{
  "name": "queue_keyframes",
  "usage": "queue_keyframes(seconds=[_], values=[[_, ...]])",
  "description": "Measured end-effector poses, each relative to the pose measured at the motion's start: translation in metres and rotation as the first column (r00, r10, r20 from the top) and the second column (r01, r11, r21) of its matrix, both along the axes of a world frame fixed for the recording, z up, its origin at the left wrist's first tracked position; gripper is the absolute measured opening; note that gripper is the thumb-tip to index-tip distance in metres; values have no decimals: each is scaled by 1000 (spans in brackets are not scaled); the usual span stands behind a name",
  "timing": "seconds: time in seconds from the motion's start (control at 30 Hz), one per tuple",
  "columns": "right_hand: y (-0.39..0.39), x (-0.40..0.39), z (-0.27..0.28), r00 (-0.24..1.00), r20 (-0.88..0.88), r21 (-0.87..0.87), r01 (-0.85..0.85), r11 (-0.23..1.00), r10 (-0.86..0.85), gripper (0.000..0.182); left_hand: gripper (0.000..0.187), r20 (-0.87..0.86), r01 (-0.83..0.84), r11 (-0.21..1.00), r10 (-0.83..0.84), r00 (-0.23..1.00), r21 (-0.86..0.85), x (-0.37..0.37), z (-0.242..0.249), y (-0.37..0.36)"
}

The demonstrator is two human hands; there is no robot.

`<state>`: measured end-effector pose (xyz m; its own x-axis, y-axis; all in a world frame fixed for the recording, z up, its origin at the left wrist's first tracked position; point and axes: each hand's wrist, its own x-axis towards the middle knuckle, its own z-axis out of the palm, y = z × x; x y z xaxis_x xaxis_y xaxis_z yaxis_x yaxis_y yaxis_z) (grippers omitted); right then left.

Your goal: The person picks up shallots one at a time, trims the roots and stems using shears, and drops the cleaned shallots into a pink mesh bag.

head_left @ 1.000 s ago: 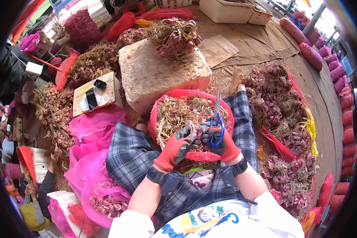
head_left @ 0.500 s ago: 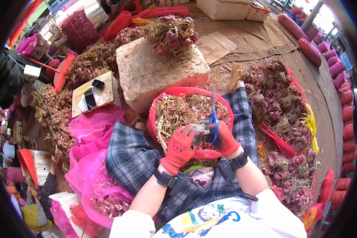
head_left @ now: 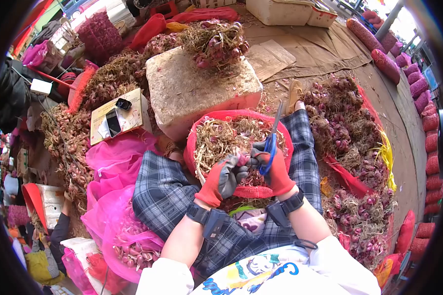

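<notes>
Both hands wear red gloves with dark grey fingers. My left hand point(head_left: 225, 180) has its fingers closed around a small purple shallot bulb point(head_left: 242, 160). My right hand point(head_left: 273, 167) grips the blue-handled scissors point(head_left: 269, 150), whose blades point up and away. The two hands almost touch, over the near side of a red mesh basket point(head_left: 289, 142) filled with dry stalks and skins. Between my legs, the basket stands in front of a pale foam block point(head_left: 202, 93) topped by a bunch of shallots point(head_left: 216, 43).
Piled shallots with roots point(head_left: 352, 162) lie at the right. A pink mesh bag point(head_left: 118, 196) holding bulbs is at my left, near a box point(head_left: 120, 115) bearing a phone. Another person's arm point(head_left: 60, 228) shows at lower left.
My left hand has rolled so its grey fingers and the bulb now show. The scissors have tilted to the right, and both hands are slightly further apart.
</notes>
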<state>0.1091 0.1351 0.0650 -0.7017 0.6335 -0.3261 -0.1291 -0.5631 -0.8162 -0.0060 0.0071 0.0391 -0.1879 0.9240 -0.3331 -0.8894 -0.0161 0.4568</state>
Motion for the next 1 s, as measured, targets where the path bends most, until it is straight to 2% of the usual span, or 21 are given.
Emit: queue_keyframes(seconds=[0.03,0.1,0.13,0.23,0.33,0.43,0.47,0.53,0.6,0.7,0.73,0.77,0.83,0.87,0.97,1.0], values=[[1,1,-7,999,48,103,18,994,-23,17,26,-18,-39,999,40,999,37,0,-4,0],[4,4,-19,988,132,311,38,950,-83,20,26,-81,-117,993,114,990,-29,-2,1,2],[6,9,-17,992,122,215,12,977,-39,23,26,-112,-160,985,152,982,-59,-3,6,2],[7,11,-5,992,108,104,-82,991,70,29,23,-141,-60,998,56,988,-29,-2,11,0],[2,6,10,991,34,210,-135,968,131,33,23,-193,-58,997,45,980,-59,1,2,3],[-5,2,12,984,93,455,-175,873,149,34,24,-202,-16,998,28,979,59,-2,10,-1],[-11,0,14,992,48,448,-126,885,117,29,23,-199,-20,999,28,980,43,-3,8,0],[-13,4,20,974,202,699,-220,680,107,29,22,-185,-29,1000,30,982,5,-3,3,-2],[-14,6,19,947,323,866,-298,401,6,24,24,-147,-73,996,81,986,57,-2,9,-4],[-13,5,-3,958,272,764,-159,626,-88,24,28,-109,-88,995,92,990,40,-5,5,-2],[-10,4,-9,981,188,533,-66,843,-42,26,28,-108,-97,995,97,989,4,-5,2,-1],[-7,9,-13,982,190,444,-87,892,1,27,29,-106,-107,994,103,989,-35,-4,0,-2],[-5,9,13,980,180,255,-125,959,80,28,29,-71,-147,988,149,986,44,-2,-3,-3],[-5,9,13,988,115,233,-131,964,106,30,30,-86,-143,988,147,985,54,-2,-7,-3],[-15,1,25,984,158,483,-152,862,85,26,32,-145,-105,993,111,983,52,-1,-8,-1],[-21,-2,27,990,115,393,-116,912,77,24,33,-166,-88,995,94,982,44,-1,-9,-1]])
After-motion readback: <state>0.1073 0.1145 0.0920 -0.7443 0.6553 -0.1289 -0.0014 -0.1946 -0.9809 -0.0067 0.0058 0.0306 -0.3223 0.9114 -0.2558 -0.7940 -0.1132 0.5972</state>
